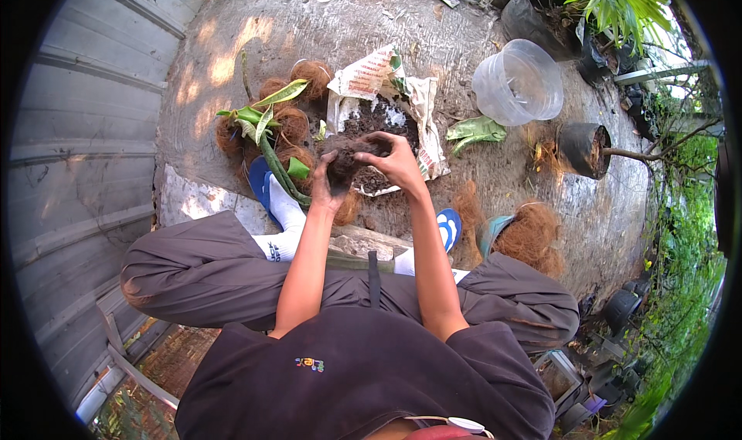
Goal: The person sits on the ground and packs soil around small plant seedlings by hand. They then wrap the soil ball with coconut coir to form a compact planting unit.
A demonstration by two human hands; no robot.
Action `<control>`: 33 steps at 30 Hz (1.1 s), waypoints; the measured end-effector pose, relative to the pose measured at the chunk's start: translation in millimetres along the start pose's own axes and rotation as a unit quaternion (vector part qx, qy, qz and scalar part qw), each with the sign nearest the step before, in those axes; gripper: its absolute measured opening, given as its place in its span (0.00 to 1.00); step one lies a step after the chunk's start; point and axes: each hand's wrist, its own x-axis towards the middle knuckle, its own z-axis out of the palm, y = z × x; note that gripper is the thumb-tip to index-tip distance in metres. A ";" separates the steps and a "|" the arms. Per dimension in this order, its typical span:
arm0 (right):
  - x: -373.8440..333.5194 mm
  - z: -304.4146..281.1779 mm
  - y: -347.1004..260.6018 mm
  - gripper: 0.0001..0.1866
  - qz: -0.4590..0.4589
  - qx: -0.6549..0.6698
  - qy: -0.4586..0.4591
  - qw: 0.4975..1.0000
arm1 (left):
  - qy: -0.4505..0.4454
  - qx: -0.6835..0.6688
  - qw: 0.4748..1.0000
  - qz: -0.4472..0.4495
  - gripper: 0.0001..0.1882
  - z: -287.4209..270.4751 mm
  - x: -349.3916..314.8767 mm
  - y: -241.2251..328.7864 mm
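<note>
Between my two hands is a dark clump of soil (345,154), rounded and crumbly, with what looks like fibre in it. My left hand (331,183) cups it from the left and below, its fingers dirty with soil. Curled over its right side is my right hand (393,159), thumb and fingers against the clump. Just beyond and beneath the hands lies a torn-open white sack (429,119) with loose dark potting soil (375,123) spread on it. Left of my hands, several brown coconut-fibre balls (311,77) sit among green leafy cuttings (259,119) with a long thick stem.
A clear plastic tub (516,83) stands at the far right, near a crumpled green piece (475,131). A black pot (581,150) with a woody plant lies tipped. More coconut fibre (533,235) is by my right knee. A corrugated metal wall (93,146) borders the left.
</note>
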 end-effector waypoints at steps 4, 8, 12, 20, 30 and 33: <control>-4.8 23.5 -13.1 0.24 -0.040 -0.107 0.014 0.993 | -0.020 -0.017 1.000 -0.004 0.23 -11.8 3.9 -2.8; -9.7 52.8 -3.8 0.24 -0.098 -0.173 0.078 0.977 | -0.056 -0.076 0.996 -0.001 0.26 -17.8 5.7 -5.5; -9.3 82.4 -4.9 0.24 -0.095 -0.094 0.135 0.982 | -0.035 -0.069 0.996 0.037 0.29 -4.0 -0.8 -6.4; -16.1 95.6 -3.3 0.17 -0.106 0.078 0.303 0.944 | 0.043 0.004 0.998 0.050 0.24 26.7 -15.0 -14.3; -18.4 76.1 21.7 0.18 -0.169 -0.019 0.250 0.953 | 0.043 0.032 0.998 0.033 0.24 25.4 -12.7 -5.3; -16.7 85.3 19.4 0.18 -0.152 0.009 0.273 0.950 | 0.037 0.018 0.999 0.026 0.25 18.9 -9.5 -9.0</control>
